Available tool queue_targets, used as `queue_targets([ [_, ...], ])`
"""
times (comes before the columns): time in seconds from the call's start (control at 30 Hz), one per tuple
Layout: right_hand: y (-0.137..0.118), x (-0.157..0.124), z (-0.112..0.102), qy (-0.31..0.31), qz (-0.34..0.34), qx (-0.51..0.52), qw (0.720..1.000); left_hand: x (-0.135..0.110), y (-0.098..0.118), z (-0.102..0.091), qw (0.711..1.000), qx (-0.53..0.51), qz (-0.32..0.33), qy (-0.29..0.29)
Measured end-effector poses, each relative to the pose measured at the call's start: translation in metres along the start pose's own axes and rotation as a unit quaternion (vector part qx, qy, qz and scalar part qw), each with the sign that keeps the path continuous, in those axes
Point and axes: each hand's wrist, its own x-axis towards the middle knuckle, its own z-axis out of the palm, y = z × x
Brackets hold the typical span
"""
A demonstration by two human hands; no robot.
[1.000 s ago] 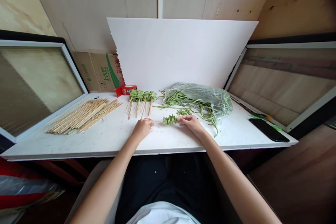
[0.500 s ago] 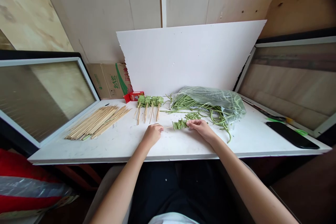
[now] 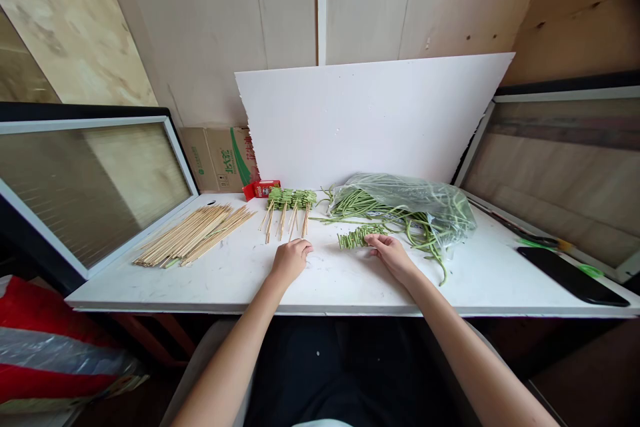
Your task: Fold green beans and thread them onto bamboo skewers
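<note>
My left hand is over the front middle of the table, its fingers pinched on the end of a thin bamboo skewer. The stick is barely visible in the gap between my hands. My right hand pinches the right end of a row of short cut green bean pieces, lined up side by side. Just behind that row lies a small pile of more cut pieces, partly hidden. Finished bean skewers lie stacked farther back, their bare sticks pointing toward me.
Loose bamboo skewers lie on the left of the white table. A plastic bag of long green beans spills at the back right. A red box, a cardboard carton and a black phone are also around.
The view has shifted, so the table appears farther right and lower. The gap between my left hand and the bean row has grown slightly. Both hands keep their pinch.
</note>
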Motion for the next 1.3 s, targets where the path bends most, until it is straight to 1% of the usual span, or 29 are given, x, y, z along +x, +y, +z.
queue_targets([
  [0.13, -0.001, 0.000, 0.000, -0.002, 0.001, 0.009, 1.000, 0.001, 0.000, -0.002, 1.000, 0.007, -0.011, 0.007],
  [0.23, -0.006, -0.003, 0.002, -0.010, 0.000, 0.016, 1.000, 0.002, 0.000, -0.005, 0.999, 0.011, -0.032, 0.026],
  [0.4, -0.011, -0.007, 0.005, 0.005, 0.001, 0.022, 1.000, 0.004, -0.007, -0.019, 0.993, 0.029, -0.087, 0.068],
  [0.53, -0.010, -0.007, 0.005, 0.007, 0.000, 0.007, 1.000, 0.012, -0.024, -0.039, 0.977, 0.061, -0.166, 0.118],
  [0.63, -0.007, -0.004, 0.004, 0.009, -0.002, -0.010, 1.000, 0.024, -0.042, -0.057, 0.961, 0.088, -0.219, 0.142],
  [0.77, -0.003, 0.000, 0.003, -0.002, -0.007, -0.037, 0.999, 0.047, -0.065, -0.078, 0.943, 0.124, -0.272, 0.143],
  [0.87, -0.002, -0.001, 0.003, -0.012, -0.008, -0.045, 0.999, 0.070, -0.083, -0.087, 0.929, 0.147, -0.312, 0.132],
  [0.93, -0.002, -0.001, 0.004, -0.016, -0.010, -0.048, 0.999, 0.085, -0.093, -0.090, 0.922, 0.157, -0.333, 0.118],
  [1.03, -0.001, -0.001, 0.004, -0.017, -0.010, -0.051, 0.999, 0.104, -0.105, -0.088, 0.913, 0.170, -0.358, 0.097],
  [1.17, 0.000, 0.001, 0.005, -0.016, -0.003, -0.052, 0.999, 0.123, -0.115, -0.078, 0.908, 0.188, -0.368, 0.075],
  [1.3, 0.001, 0.001, 0.006, -0.017, 0.001, -0.040, 0.999, 0.136, -0.120, -0.067, 0.907, 0.203, -0.363, 0.057],
])
